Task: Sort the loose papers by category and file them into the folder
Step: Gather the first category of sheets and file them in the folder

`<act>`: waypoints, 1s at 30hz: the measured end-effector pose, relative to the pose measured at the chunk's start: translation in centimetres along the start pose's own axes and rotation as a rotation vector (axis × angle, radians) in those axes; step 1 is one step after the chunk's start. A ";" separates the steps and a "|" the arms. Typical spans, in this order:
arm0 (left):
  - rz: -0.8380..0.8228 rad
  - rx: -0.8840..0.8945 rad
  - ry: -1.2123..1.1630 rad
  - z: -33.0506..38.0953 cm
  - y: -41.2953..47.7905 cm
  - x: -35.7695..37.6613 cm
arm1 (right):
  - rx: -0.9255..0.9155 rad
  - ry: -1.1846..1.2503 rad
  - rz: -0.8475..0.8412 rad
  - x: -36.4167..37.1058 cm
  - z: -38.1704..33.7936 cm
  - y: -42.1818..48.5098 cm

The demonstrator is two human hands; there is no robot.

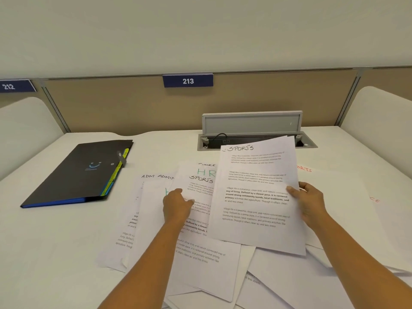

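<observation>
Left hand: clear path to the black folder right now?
Probably yes. The left hand sits on the loose papers, and the black folder lies closed to its left, nothing standing in between.

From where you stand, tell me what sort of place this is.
Likely an office or library cubicle desk: a numbered plate 213 on the partition and a flip-up cable box set in the white desk.

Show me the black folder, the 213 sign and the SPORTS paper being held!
black folder (73, 175): head view, middle of its cover.
213 sign (188, 80): head view, on the number.
held SPORTS paper (254, 197): head view, middle of the sheet.
</observation>
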State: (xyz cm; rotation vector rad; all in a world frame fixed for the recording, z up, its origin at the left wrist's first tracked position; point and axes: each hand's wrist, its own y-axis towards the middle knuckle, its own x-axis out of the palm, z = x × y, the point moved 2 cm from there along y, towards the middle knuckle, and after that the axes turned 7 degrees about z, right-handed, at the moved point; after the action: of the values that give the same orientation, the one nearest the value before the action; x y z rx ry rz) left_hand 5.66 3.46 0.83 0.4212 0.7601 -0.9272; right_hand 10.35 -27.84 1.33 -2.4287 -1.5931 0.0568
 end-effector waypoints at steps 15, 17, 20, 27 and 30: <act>0.013 -0.047 0.401 -0.1 0.2 -0.2 | 0.051 0.021 0.042 -1.5 0.7 1.1; 0.065 -0.062 0.264 -0.7 0.3 -0.6 | 0.070 0.031 0.030 -1.5 0.8 1.2; 0.103 -0.079 0.055 -1.3 0.3 -1.2 | 0.105 0.052 -0.017 -1.5 0.7 1.1; 0.040 -0.154 -0.532 -1.2 0.9 -2.4 | 0.199 0.121 -0.159 0.5 0.5 -0.1; -0.016 -0.231 -0.765 -0.5 0.5 -2.3 | 0.204 0.096 -0.208 1.9 0.4 -1.0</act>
State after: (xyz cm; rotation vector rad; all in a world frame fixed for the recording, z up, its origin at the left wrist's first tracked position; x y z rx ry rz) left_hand 5.03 5.39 2.20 -0.1529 0.1607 -0.9100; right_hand 10.12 -25.66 1.34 -2.0731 -1.6974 0.0626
